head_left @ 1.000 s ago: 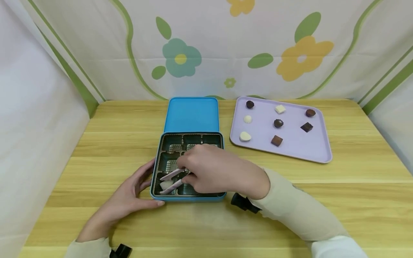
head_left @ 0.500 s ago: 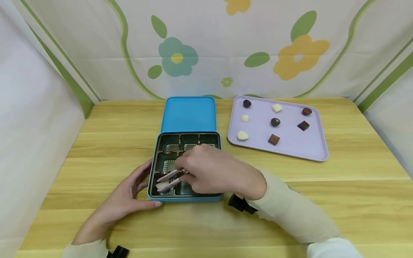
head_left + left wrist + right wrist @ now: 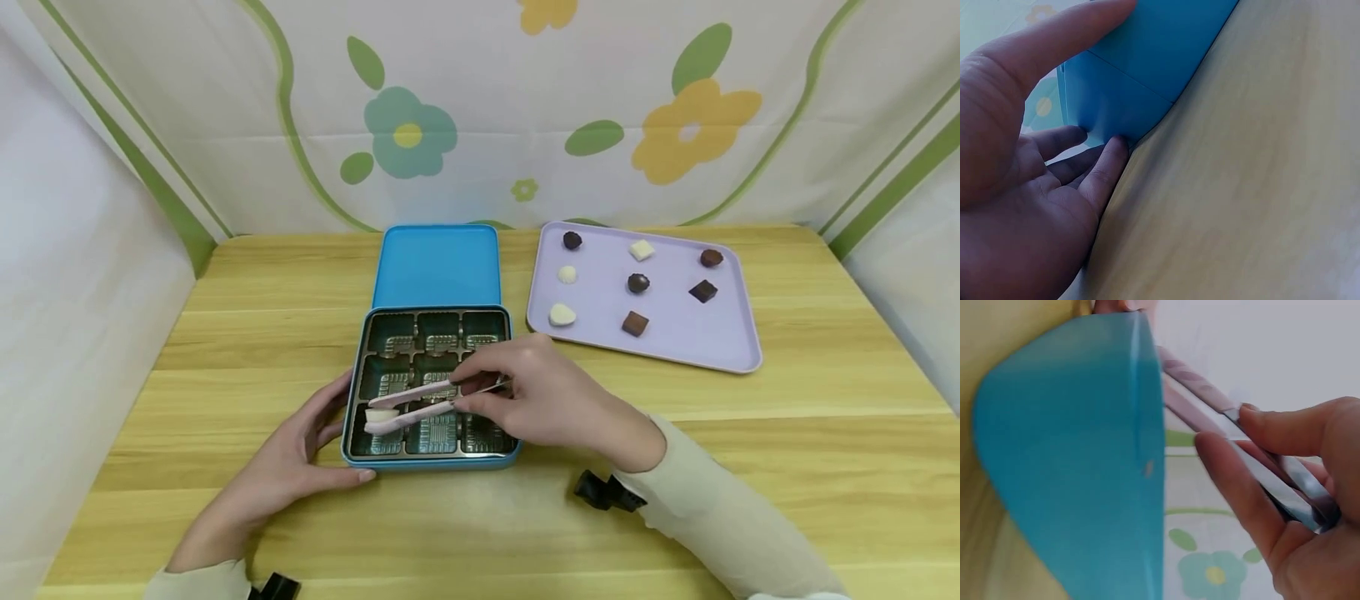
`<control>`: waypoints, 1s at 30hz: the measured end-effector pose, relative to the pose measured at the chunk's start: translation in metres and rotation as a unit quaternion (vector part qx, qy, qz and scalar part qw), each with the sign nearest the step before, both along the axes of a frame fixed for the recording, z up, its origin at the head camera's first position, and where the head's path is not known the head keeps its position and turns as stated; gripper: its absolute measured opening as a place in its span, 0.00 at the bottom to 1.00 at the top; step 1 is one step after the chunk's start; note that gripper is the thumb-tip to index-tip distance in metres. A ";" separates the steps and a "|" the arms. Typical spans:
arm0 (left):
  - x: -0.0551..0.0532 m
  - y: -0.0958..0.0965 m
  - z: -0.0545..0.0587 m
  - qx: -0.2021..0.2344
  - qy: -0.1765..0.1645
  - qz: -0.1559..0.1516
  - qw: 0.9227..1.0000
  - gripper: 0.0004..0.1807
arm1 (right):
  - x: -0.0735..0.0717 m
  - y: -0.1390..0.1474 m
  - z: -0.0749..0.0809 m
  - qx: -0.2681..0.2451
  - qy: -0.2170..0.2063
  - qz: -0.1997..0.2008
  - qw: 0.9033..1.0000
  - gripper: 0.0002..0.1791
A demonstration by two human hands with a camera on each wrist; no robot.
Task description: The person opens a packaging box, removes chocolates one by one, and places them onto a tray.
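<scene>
In the head view, my right hand pinches a pair of tongs with pale pink tips and metal arms. A small white chocolate sits between the tips, over the near-left compartment of the blue tin. I cannot tell whether it touches the compartment floor. In the right wrist view, thumb and fingers hold the tongs, whose tips are hidden behind the tin wall. My left hand holds the tin's near-left corner. In the left wrist view, its thumb lies along one tin face, fingertips on another.
The blue lid lies behind the tin. A dark tray insert divides the tin into several compartments. At the right, a lilac tray carries several dark, brown and white chocolates. A flowered cloth hangs behind the wooden table.
My right hand has moved right, and the tong tips have risen with the white chocolate between them. More of the insert shows. The left hand stays at the tin's corner.
</scene>
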State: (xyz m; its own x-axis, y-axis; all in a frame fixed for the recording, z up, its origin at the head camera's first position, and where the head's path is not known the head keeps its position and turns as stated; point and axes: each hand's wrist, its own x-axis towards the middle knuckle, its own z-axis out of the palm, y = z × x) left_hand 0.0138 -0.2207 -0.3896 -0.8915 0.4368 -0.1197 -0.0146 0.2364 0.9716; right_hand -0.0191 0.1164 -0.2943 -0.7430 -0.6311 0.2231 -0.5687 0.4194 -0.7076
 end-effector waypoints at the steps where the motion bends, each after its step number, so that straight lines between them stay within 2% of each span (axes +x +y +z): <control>1: 0.000 0.000 0.000 0.000 0.001 0.000 1.000 0.65 | 0.000 0.003 -0.003 -0.013 -0.006 -0.007 1.000 0.09; 5: 0.001 0.000 0.000 0.001 0.003 0.001 1.000 0.65 | 0.002 0.015 -0.009 -0.059 -0.040 -0.042 0.997 0.10; 10: 0.000 0.000 -0.001 0.000 0.013 -0.001 1.000 0.65 | 0.005 0.033 -0.012 -0.075 -0.085 -0.090 0.989 0.11; 17: -0.001 0.001 -0.002 -0.009 0.021 0.000 1.000 0.65 | 0.007 0.064 -0.011 -0.092 -0.093 -0.136 0.982 0.13; 23: -0.003 0.002 -0.001 -0.007 0.020 -0.004 1.000 0.65 | 0.011 0.095 -0.013 -0.134 -0.119 -0.181 0.967 0.11; 30: -0.002 0.001 -0.001 -0.005 0.027 -0.005 1.000 0.65 | 0.015 0.132 -0.022 -0.159 -0.125 -0.240 0.950 0.11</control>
